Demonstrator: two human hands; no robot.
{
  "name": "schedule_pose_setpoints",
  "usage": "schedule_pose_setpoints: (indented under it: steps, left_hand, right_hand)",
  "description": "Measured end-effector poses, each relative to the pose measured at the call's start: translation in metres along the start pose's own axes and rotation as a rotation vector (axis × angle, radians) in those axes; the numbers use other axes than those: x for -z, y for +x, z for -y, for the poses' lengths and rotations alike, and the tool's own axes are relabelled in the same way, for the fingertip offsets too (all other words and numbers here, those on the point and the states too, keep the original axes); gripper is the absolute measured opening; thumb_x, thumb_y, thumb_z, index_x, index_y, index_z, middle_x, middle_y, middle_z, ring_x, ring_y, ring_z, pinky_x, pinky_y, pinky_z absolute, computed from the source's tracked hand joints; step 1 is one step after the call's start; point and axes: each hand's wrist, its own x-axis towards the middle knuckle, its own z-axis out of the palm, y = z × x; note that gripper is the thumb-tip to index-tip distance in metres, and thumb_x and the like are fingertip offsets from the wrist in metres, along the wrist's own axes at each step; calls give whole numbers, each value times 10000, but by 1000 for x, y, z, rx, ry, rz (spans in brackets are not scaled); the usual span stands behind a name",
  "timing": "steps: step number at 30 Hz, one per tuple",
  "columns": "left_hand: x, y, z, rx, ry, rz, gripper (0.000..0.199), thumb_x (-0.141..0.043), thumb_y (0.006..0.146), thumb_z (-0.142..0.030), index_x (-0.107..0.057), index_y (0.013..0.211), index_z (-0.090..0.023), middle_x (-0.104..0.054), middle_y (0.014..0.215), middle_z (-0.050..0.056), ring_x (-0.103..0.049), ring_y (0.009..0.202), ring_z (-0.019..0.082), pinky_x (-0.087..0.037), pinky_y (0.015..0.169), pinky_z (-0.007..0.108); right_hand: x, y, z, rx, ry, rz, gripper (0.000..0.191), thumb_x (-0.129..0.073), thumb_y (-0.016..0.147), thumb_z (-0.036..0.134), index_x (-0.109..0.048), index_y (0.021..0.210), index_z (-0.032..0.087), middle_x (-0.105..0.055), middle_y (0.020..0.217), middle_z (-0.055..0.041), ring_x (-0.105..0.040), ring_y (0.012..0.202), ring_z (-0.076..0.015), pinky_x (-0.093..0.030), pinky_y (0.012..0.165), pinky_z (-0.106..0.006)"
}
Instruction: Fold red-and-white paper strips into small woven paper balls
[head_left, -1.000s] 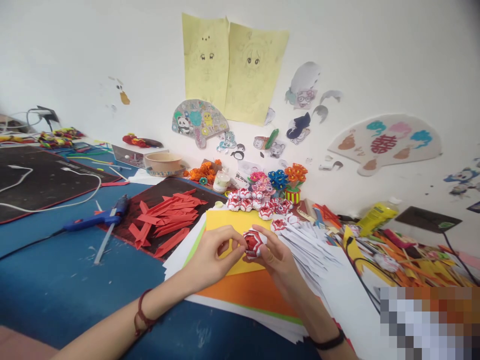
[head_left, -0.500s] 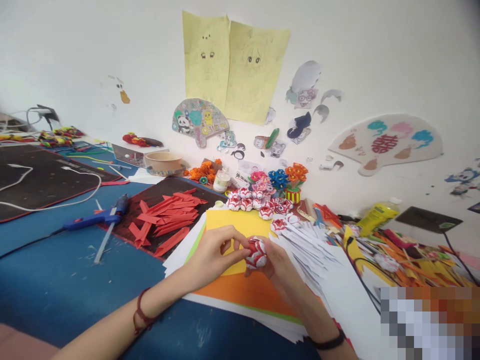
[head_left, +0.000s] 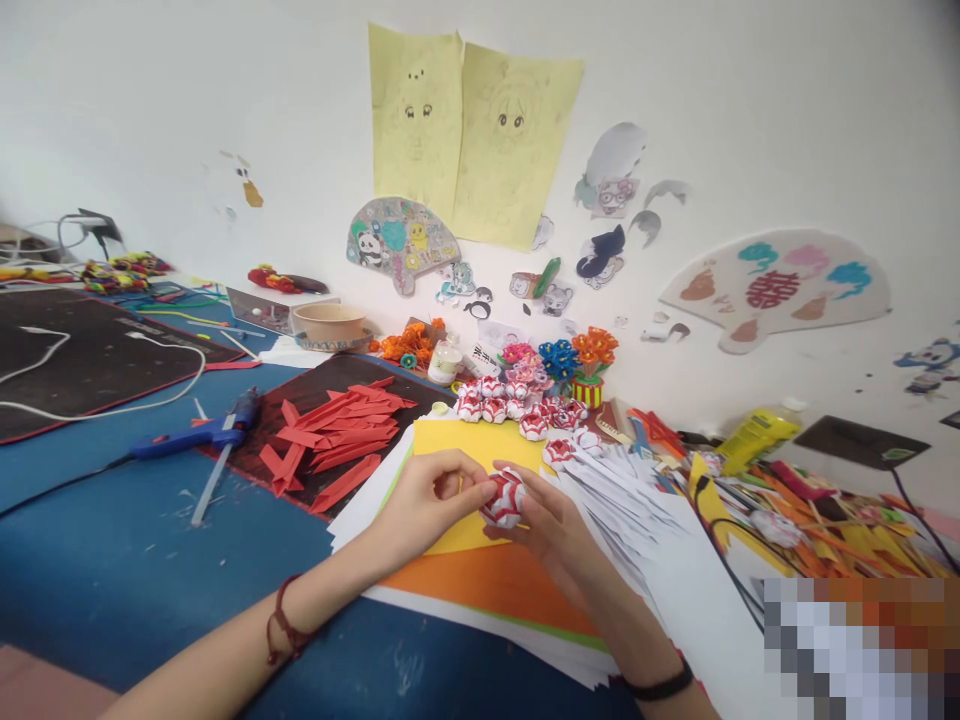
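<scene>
A red and white folded-paper flower (head_left: 504, 498) is held between my two hands, above the sheets of coloured paper. My left hand (head_left: 431, 495) pinches its left side with thumb and forefinger. Around its right side curve the fingers of my right hand (head_left: 553, 520), touching it from the right and below. Beneath lie a yellow sheet (head_left: 457, 440) and an orange sheet (head_left: 480, 580) on white paper. Several similar red and white paper flowers (head_left: 534, 425) stand just behind. White folded strips (head_left: 622, 500) fan out to the right of my right hand.
Red folded strips (head_left: 337, 430) are piled on a dark mat at the left. A blue glue gun (head_left: 187, 437) rests on the blue table (head_left: 150, 550). Paper scraps, a yellow bottle (head_left: 761, 435) and cables crowd the right. Along the wall stand a bowl (head_left: 330, 325) and craft flowers (head_left: 592, 350).
The flower has turned and shifted slightly left. The fingers of my right hand have loosened and straightened, while my left hand keeps its pinch.
</scene>
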Motion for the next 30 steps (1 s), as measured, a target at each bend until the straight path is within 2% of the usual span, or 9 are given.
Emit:
schedule_pose_setpoints:
  steps: [6,12,17,22,28,30]
  left_hand:
    - [5,1,-3,-109,1,-47,278,-622,875,-402,-687,817,-139,-605,700,16,-427,589,97,-311,538,225]
    - [8,1,-8,-245,102,65,136,-647,869,-273,-704,835,-154,-582,707,1,-461,623,96,-346,576,218]
    - [8,1,-8,-270,141,80,121,-643,873,-259,-705,856,-157,-598,717,4,-470,621,96,-348,571,214]
    - [7,2,-5,-347,188,86,110,-634,885,-246,-696,843,-165,-639,754,20,-503,649,104,-358,586,216]
    - [7,0,1,-482,348,114,130,-564,929,-240,-678,921,-179,-662,831,41,-558,744,132,-376,672,248]
    - [7,-1,2,-488,377,139,132,-545,935,-227,-670,934,-185,-665,846,39,-566,762,135,-377,688,254]
  right_hand:
    - [1,1,0,17,-22,-7,392,-636,880,479,-685,1145,195,-678,1010,-83,-638,832,-187,-559,758,-366]
    - [2,1,0,30,-45,-9,396,-604,897,491,-701,1113,173,-674,907,-66,-611,736,-157,-548,691,-315]
    - [1,0,2,39,-36,-27,403,-601,892,513,-723,1066,170,-678,904,-70,-602,737,-155,-535,671,-293]
    - [3,1,0,28,-52,-30,416,-583,895,533,-745,943,153,-686,874,-77,-607,689,-151,-531,637,-286]
    - [9,5,-7,-8,-109,-81,490,-567,888,565,-738,824,110,-673,730,-72,-571,544,-120,-518,533,-253]
    - [10,5,-8,-39,-122,-111,523,-574,864,602,-726,782,109,-663,674,-64,-560,500,-116,-507,496,-242]
